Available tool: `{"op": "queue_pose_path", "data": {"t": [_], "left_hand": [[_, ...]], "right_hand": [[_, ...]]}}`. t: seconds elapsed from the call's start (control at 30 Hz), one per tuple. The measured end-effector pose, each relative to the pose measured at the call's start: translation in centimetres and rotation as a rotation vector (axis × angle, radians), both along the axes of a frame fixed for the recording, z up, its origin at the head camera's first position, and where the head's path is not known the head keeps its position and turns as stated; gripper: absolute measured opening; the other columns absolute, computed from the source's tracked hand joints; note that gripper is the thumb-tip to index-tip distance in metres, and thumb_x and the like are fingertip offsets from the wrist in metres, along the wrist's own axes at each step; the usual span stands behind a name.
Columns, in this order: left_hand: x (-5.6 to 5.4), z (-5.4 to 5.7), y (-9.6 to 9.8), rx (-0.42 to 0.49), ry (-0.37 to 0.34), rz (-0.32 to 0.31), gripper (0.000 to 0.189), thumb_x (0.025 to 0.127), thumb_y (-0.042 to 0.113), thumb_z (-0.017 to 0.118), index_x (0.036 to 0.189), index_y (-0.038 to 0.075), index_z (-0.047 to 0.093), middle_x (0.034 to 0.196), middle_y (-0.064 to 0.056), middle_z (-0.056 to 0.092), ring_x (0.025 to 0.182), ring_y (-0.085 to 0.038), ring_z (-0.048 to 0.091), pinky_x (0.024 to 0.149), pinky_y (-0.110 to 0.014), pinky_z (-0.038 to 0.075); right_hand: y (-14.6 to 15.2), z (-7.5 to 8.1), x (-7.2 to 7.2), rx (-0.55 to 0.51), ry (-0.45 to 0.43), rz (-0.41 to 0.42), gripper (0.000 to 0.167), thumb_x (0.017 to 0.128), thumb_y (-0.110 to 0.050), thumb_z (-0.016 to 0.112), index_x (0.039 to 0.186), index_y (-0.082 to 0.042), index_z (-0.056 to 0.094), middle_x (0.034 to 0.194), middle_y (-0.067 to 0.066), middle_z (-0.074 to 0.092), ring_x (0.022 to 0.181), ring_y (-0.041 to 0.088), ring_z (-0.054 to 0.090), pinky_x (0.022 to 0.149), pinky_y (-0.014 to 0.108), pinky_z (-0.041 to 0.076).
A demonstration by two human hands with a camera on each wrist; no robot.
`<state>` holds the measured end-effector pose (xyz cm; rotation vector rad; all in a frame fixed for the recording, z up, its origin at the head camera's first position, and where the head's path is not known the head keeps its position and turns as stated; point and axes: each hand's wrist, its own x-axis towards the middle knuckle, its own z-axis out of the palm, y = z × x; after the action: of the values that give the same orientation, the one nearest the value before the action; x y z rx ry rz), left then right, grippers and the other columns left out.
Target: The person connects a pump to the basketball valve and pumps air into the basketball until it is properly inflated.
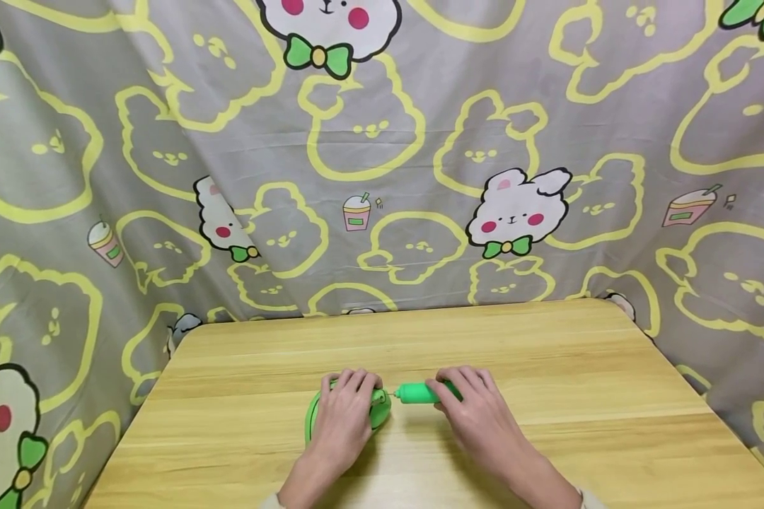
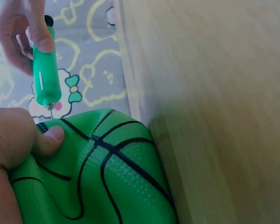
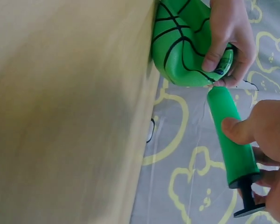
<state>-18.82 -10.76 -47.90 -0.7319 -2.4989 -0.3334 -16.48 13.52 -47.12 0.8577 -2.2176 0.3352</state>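
A soft, partly collapsed green ball with black basketball lines sits on the table. My left hand grips its folded side, thumb pressed into the rubber. In my right hand is a green hand pump, held by its barrel and lying roughly level. A thin metal needle on the pump's tip points at the ball beside my left fingers. Tip and ball meet or nearly meet; how deep the needle sits is hidden. The pump's black handle is partly drawn out in the right wrist view.
The wooden table spreads around both hands. A grey curtain with yellow cartoon outlines hangs behind the table's far edge and along both sides.
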Motion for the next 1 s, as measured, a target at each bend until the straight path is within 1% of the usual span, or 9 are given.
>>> {"op": "queue_pose_path", "data": {"t": [0.13,0.27,0.37,0.47,0.6,0.73,1.0], "left_hand": [[0.0,0.0,0.1,0.011,0.028,-0.008,0.046,0.068,-0.017,0.064,0.1,0.016,0.067,0.097,0.002,0.069,0.093,-0.022,0.064,0.089,-0.051,0.045],[0.2,0.0,0.1,0.016,0.036,-0.019,0.04,0.071,-0.014,0.072,0.098,0.015,0.067,0.096,0.002,0.069,0.093,-0.021,0.064,0.089,-0.05,0.045],[0.2,-0.1,0.1,0.017,0.038,-0.032,0.034,0.074,-0.007,0.08,0.097,0.014,0.067,0.096,0.002,0.069,0.094,-0.022,0.065,0.09,-0.05,0.045],[0.2,-0.2,0.0,0.026,0.037,-0.049,0.033,0.074,-0.005,0.082,0.097,0.013,0.067,0.096,0.001,0.069,0.094,-0.022,0.065,0.09,-0.05,0.045],[0.2,-0.2,-0.1,0.049,0.03,-0.075,0.035,0.072,-0.007,0.083,0.097,0.012,0.068,0.096,0.0,0.069,0.093,-0.022,0.065,0.09,-0.051,0.045],[0.1,-0.1,-0.1,0.061,0.027,-0.098,0.034,0.071,-0.007,0.084,0.096,0.011,0.068,0.094,-0.001,0.069,0.092,-0.021,0.065,0.091,-0.05,0.045],[0.1,-0.1,-0.1,0.105,0.02,-0.137,0.033,0.071,-0.007,0.085,0.095,0.01,0.069,0.092,-0.001,0.069,0.09,-0.02,0.065,0.091,-0.05,0.046]], "right_hand": [[0.0,-0.4,-0.1,-0.008,0.056,0.0,0.029,0.092,-0.02,0.061,0.116,-0.008,0.071,0.11,0.009,0.066,0.098,0.028,0.062,0.078,0.045,0.049],[-0.1,-0.8,-0.2,-0.019,0.076,0.006,0.03,0.1,-0.023,0.052,0.115,-0.008,0.073,0.109,0.009,0.066,0.096,0.028,0.063,0.078,0.045,0.048],[-0.2,-0.9,-0.3,-0.017,0.086,0.009,0.032,0.104,-0.024,0.047,0.114,-0.008,0.073,0.109,0.01,0.066,0.096,0.028,0.063,0.078,0.046,0.048],[-0.4,-1.0,-0.4,-0.009,0.096,0.015,0.032,0.105,-0.024,0.046,0.113,-0.008,0.072,0.109,0.01,0.066,0.096,0.028,0.063,0.078,0.047,0.048],[-0.5,-1.0,-0.6,-0.009,0.109,0.03,0.03,0.102,-0.024,0.048,0.111,-0.007,0.073,0.109,0.011,0.067,0.095,0.028,0.063,0.078,0.046,0.049],[-0.5,-1.1,-0.7,-0.017,0.125,0.042,0.031,0.104,-0.023,0.046,0.11,-0.006,0.073,0.108,0.012,0.067,0.094,0.029,0.063,0.078,0.046,0.049],[-0.7,-1.1,-0.8,-0.027,0.101,0.077,0.033,0.106,-0.023,0.044,0.111,-0.004,0.071,0.108,0.012,0.065,0.096,0.028,0.062,0.078,0.043,0.048]]}}
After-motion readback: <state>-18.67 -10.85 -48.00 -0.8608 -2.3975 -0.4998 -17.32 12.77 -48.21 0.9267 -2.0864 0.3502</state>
